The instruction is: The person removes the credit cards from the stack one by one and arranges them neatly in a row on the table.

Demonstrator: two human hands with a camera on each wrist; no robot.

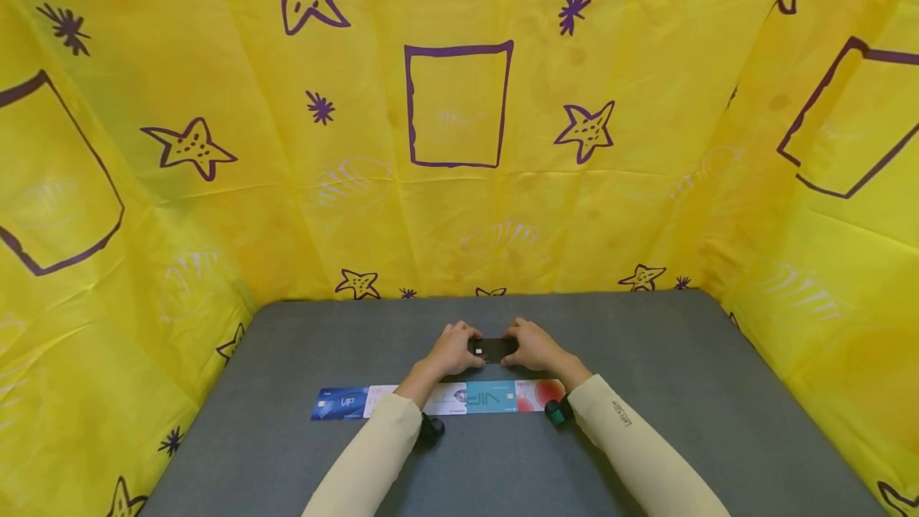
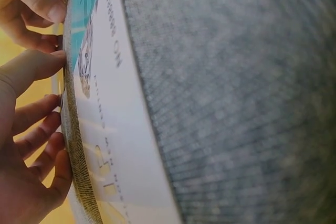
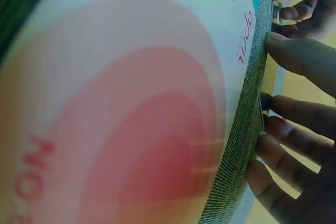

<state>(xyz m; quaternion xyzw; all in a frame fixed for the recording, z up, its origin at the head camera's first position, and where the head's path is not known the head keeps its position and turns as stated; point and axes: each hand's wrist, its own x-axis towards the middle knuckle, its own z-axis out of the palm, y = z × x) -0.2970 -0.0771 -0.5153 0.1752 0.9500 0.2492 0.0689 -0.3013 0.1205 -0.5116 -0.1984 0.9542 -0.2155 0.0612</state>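
A black card (image 1: 494,350) with a small pale chip mark lies level between both hands, beyond a row of other cards. My left hand (image 1: 454,349) pinches its left end, and my right hand (image 1: 533,347) does the same at the right end. In the left wrist view the thumb and fingertips of the left hand (image 2: 31,124) line up along the card's thin edge. The right wrist view shows the right hand (image 3: 299,124) with its thumb and fingers apart at that edge.
The row, nearer the body, holds a blue card (image 1: 341,404), a white card (image 1: 445,399), a teal card (image 1: 491,396) and a red-patterned card (image 1: 531,396). The left forearm partly covers a pinkish card (image 1: 376,396). Yellow printed cloth (image 1: 459,222) surrounds the grey table (image 1: 287,469).
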